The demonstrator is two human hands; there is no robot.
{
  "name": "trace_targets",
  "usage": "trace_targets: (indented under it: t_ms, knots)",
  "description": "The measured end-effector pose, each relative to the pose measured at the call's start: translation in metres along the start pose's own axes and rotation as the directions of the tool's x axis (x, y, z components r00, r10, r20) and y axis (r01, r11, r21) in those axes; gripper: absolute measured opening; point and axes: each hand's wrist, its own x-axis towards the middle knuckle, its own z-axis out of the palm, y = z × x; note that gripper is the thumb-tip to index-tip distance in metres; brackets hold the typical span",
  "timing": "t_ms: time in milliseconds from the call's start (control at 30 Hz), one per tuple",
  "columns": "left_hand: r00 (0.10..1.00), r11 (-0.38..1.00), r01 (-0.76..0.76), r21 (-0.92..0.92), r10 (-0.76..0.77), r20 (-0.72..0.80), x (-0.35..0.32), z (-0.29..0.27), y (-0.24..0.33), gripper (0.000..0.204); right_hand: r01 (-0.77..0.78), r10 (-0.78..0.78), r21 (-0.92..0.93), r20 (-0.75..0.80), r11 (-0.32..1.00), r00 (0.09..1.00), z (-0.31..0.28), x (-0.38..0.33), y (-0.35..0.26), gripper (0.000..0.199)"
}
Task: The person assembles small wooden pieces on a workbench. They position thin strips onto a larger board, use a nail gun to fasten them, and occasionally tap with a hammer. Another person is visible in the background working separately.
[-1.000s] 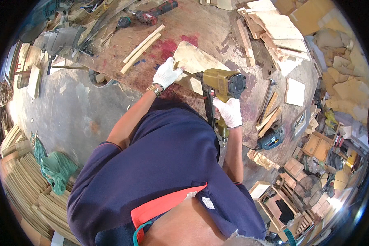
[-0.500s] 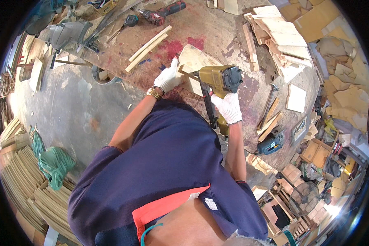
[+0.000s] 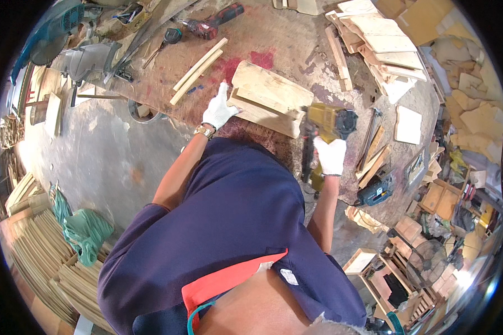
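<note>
A pale wooden board (image 3: 274, 84) lies on the worktable in front of me, with a narrower wooden strip (image 3: 265, 103) set lengthwise on it. My left hand (image 3: 220, 109), in a white knit glove, grips the left end of this piece, thumb pointing up and away; some fingertips are hidden against the wood. In my gloved right hand (image 3: 331, 155) is a yellow-brown nail gun (image 3: 331, 120), fingers wrapped round its handle. Its black magazine (image 3: 308, 153) hangs on the near side. The blurred nose of the tool is beside the board's right end; whether they touch is unclear.
Two thin sticks (image 3: 198, 71), a tape measure (image 3: 172, 36) and a red-black cordless drill (image 3: 209, 27) lie farther back. Stacked boards (image 3: 383, 42) stand at the far right. Nearer on the right are a hammer (image 3: 370, 134), wood offcuts (image 3: 373, 166) and a blue power tool (image 3: 375, 191).
The nail gun has moved right in my right hand, from across the board to its right end, uncovering the strip. My left hand has shifted slightly left and nearer me.
</note>
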Motion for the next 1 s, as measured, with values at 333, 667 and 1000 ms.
trace_targets:
  t_ms: [333,667,1000]
  knots:
    - [0.904,0.748,-0.322,0.580,0.424,-0.045,0.001,0.008,0.027,0.069,-0.174,-0.159,-0.614,-0.449,0.770,0.879,0.001,0.014,0.102,0.083]
    - [0.826,0.564,-0.408,0.718,0.563,0.027,0.052,0.017,0.038,0.045,-0.130,-0.189,-0.569,-0.467,0.812,0.864,0.013,0.045,0.137,0.093]
    - [0.717,0.882,0.335,0.332,-0.010,-0.697,0.001,-0.054,-0.036,0.054,0.119,-0.281,-0.521,-0.242,0.845,0.929,0.044,0.022,0.058,0.061]
